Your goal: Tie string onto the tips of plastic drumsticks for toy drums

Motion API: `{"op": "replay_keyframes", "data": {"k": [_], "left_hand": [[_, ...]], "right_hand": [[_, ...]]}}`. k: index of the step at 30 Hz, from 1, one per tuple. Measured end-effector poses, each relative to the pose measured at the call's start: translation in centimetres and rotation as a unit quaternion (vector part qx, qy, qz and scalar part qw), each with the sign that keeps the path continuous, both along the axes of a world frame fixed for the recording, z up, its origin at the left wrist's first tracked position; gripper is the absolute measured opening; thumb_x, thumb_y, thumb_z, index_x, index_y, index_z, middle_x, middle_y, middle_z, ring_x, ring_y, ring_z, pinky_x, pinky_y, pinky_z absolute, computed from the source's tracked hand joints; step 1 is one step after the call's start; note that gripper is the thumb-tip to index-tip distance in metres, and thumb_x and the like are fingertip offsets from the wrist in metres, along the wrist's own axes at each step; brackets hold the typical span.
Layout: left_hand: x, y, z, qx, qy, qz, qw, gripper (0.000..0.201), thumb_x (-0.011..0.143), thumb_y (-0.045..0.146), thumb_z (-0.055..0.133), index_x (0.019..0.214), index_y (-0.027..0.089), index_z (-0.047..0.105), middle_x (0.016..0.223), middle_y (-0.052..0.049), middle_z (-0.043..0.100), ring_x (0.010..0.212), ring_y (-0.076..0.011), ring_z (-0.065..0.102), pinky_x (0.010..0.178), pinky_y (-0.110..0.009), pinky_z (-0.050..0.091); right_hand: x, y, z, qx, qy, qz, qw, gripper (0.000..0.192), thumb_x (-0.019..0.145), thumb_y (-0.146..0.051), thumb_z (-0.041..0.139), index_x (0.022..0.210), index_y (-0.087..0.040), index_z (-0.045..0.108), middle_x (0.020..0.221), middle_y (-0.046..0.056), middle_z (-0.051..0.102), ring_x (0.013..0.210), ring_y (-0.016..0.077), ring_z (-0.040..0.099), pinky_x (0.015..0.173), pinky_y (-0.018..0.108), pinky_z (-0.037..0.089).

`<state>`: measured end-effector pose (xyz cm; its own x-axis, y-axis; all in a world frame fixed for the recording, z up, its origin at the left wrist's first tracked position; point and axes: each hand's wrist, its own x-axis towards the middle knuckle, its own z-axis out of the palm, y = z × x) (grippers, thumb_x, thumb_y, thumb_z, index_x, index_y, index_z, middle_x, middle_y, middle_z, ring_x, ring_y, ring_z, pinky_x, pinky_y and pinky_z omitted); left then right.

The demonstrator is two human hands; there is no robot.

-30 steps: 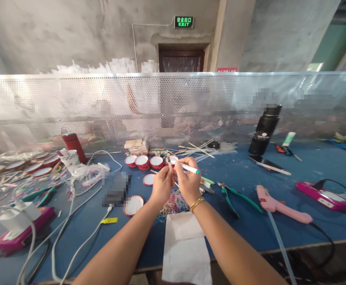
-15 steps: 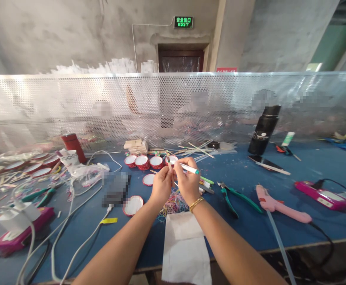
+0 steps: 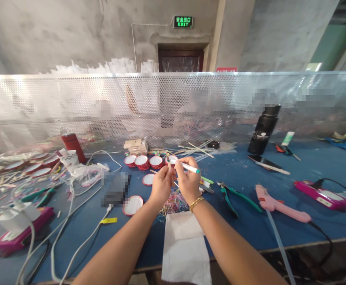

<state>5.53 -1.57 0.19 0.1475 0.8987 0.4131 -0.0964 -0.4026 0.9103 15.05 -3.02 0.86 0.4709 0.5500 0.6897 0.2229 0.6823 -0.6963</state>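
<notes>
My right hand (image 3: 188,182) grips a white marker pen (image 3: 191,169) with a teal end, its tip turned left. My left hand (image 3: 161,185) pinches a small thin stick (image 3: 168,160) upright, right against the pen tip. Both hands hover above a tangle of coloured rubber bands (image 3: 173,205) on the blue table (image 3: 244,225). A gold bracelet (image 3: 197,204) circles my right wrist. What the pen tip touches is too small to make out.
Red-rimmed round caps (image 3: 142,161) lie beyond my hands. A white paper sheet (image 3: 185,245) sits at the near edge. Green pliers (image 3: 233,196), a pink glue gun (image 3: 279,206), a black bottle (image 3: 264,128), a red flask (image 3: 71,144) and white cables (image 3: 72,221) surround them. A perforated metal screen (image 3: 72,107) backs the table.
</notes>
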Motion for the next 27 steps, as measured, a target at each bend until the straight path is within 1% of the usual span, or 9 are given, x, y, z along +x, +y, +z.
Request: {"op": "replay_keyframes", "data": {"k": [3, 6, 9, 13, 17, 20, 23, 27], "left_hand": [[0.06, 0.01, 0.02, 0.001, -0.003, 0.003, 1.000, 0.050, 0.079, 0.064, 0.065, 0.063, 0.020, 0.047, 0.051, 0.005, 0.045, 0.047, -0.0085, 0.040, 0.047, -0.023, 0.029], [0.12, 0.09, -0.09, -0.003, -0.004, 0.002, 1.000, 0.050, 0.079, 0.065, 0.065, 0.063, 0.020, 0.048, 0.051, 0.005, 0.046, 0.047, -0.0086, 0.040, 0.047, -0.023, 0.029], [0.08, 0.15, -0.18, -0.007, -0.005, 0.000, 1.000, 0.051, 0.078, 0.066, 0.066, 0.064, 0.020, 0.049, 0.051, 0.005, 0.045, 0.047, -0.0087, 0.040, 0.047, -0.023, 0.030], [0.00, 0.11, -0.11, -0.011, -0.004, -0.006, 1.000, 0.049, 0.079, 0.066, 0.066, 0.068, 0.019, 0.055, 0.054, 0.005, 0.047, 0.047, -0.0085, 0.040, 0.047, -0.023, 0.030], [0.02, 0.01, 0.03, -0.008, -0.007, -0.005, 1.000, 0.051, 0.078, 0.066, 0.067, 0.065, 0.020, 0.050, 0.052, 0.005, 0.046, 0.048, -0.0087, 0.040, 0.047, -0.022, 0.030], [0.05, -0.01, 0.05, -0.007, -0.008, -0.002, 1.000, 0.051, 0.078, 0.066, 0.066, 0.064, 0.020, 0.050, 0.053, 0.005, 0.047, 0.048, -0.0087, 0.040, 0.047, -0.023, 0.031], [0.01, 0.04, 0.01, -0.005, -0.007, 0.002, 1.000, 0.051, 0.079, 0.066, 0.066, 0.064, 0.020, 0.050, 0.052, 0.005, 0.046, 0.047, -0.0086, 0.040, 0.047, -0.022, 0.031], [-0.07, 0.07, -0.02, -0.011, -0.006, -0.001, 1.000, 0.049, 0.079, 0.065, 0.067, 0.068, 0.019, 0.054, 0.054, 0.005, 0.047, 0.047, -0.0085, 0.040, 0.046, -0.022, 0.030]], "right_hand": [[-0.11, -0.11, 0.01, -0.001, -0.006, 0.020, 1.000, 0.017, 0.090, -0.036, 0.062, 0.082, -0.022, 0.057, 0.074, -0.001, 0.063, 0.068, 0.0166, 0.060, 0.066, 0.029, 0.049], [-0.14, -0.08, -0.04, -0.008, -0.011, 0.027, 1.000, 0.017, 0.091, -0.036, 0.062, 0.082, -0.022, 0.057, 0.073, -0.001, 0.062, 0.068, 0.0170, 0.060, 0.068, 0.030, 0.049], [-0.03, 0.05, -0.09, -0.011, -0.009, 0.009, 1.000, 0.017, 0.090, -0.036, 0.062, 0.083, -0.022, 0.057, 0.076, 0.000, 0.064, 0.070, 0.0175, 0.061, 0.069, 0.031, 0.049], [0.06, 0.03, -0.05, -0.002, -0.006, -0.009, 1.000, 0.017, 0.090, -0.036, 0.062, 0.082, -0.022, 0.057, 0.075, 0.000, 0.064, 0.068, 0.0171, 0.061, 0.066, 0.030, 0.049], [-0.06, -0.14, 0.00, -0.004, -0.004, 0.017, 1.000, 0.016, 0.090, -0.036, 0.062, 0.081, -0.023, 0.057, 0.072, -0.001, 0.062, 0.066, 0.0167, 0.059, 0.066, 0.030, 0.048], [-0.10, -0.13, -0.06, -0.012, -0.011, 0.030, 0.999, 0.016, 0.090, -0.035, 0.062, 0.081, -0.023, 0.057, 0.072, -0.001, 0.062, 0.067, 0.0168, 0.059, 0.068, 0.030, 0.048], [0.00, 0.01, -0.11, -0.019, -0.012, 0.018, 1.000, 0.016, 0.089, -0.036, 0.062, 0.081, -0.022, 0.057, 0.073, -0.001, 0.062, 0.068, 0.0173, 0.060, 0.069, 0.031, 0.048], [0.09, 0.03, -0.02, -0.013, -0.003, -0.003, 1.000, 0.017, 0.089, -0.036, 0.061, 0.081, -0.022, 0.057, 0.073, -0.001, 0.062, 0.067, 0.0167, 0.060, 0.065, 0.029, 0.048]]}}
